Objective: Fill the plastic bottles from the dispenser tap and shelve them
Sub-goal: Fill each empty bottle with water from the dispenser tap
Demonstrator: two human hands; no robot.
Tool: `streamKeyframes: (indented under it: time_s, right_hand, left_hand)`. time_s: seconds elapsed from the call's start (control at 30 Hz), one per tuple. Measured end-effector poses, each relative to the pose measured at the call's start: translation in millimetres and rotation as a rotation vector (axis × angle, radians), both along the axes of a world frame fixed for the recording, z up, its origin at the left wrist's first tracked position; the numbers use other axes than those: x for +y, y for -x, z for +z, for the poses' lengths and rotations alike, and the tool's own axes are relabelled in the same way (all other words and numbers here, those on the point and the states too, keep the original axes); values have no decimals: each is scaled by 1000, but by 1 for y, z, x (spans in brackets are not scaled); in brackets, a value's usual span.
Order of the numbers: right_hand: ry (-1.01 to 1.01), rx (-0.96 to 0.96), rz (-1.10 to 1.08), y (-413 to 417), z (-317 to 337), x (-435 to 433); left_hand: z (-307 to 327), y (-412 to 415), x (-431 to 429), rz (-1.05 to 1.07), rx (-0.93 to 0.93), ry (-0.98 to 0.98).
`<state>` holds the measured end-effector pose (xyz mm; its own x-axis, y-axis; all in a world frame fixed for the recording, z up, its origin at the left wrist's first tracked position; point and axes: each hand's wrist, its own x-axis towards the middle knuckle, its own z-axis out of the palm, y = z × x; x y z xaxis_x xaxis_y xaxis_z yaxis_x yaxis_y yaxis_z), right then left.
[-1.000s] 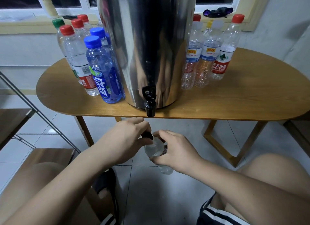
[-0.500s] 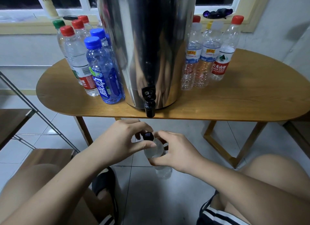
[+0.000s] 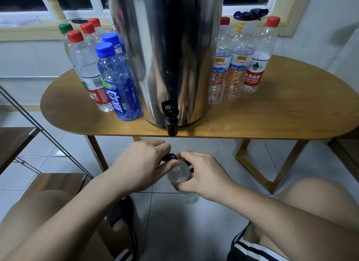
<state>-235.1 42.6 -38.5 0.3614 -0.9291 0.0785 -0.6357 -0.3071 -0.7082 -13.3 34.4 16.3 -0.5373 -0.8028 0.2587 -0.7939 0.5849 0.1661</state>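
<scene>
A light oval wooden table [image 3: 281,113] is seen across the upper half of the view. A tall polished steel dispenser drum [image 3: 165,46] is set near its front edge. To the left, a metal-framed rack with dark wooden shelves [image 3: 52,183] is seen.

A cluster of capped plastic bottles with red, green and blue caps [image 3: 120,85] is stood on the table just beside the drum on its left. A smaller group of clear bottles with red, white and yellow caps [image 3: 239,66] is stood on its right.

Below the table edge, over the pale tiled floor [image 3: 174,221], the left hand [image 3: 141,163] and the right hand [image 3: 206,173] are brought close together. A small clear plastic bottle [image 3: 179,175] is held tilted between them. Its body is gripped by the right hand, with the fingers curled round it from the right side. Its top is covered from the left by the left hand, and a small black screw cap [image 3: 171,157] at the neck is pinched between that hand's thumb and fingers. Whether the cap is fully seated cannot be told.

The drum's black plastic tap [image 3: 171,116] is seen jutting past the table edge, directly above the bottle and apart from it.
</scene>
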Motion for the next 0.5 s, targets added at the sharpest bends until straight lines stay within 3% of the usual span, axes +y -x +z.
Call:
streamKeyframes:
  time_s: [0.23, 0.5]
  right_hand:
    - [-8, -28, -11, 3, 6, 1]
    - [-13, -109, -31, 10, 27, 5]
  left_hand:
    - [2, 1, 5, -16, 40, 8]
    - [-2, -23, 3, -1, 421, -265]
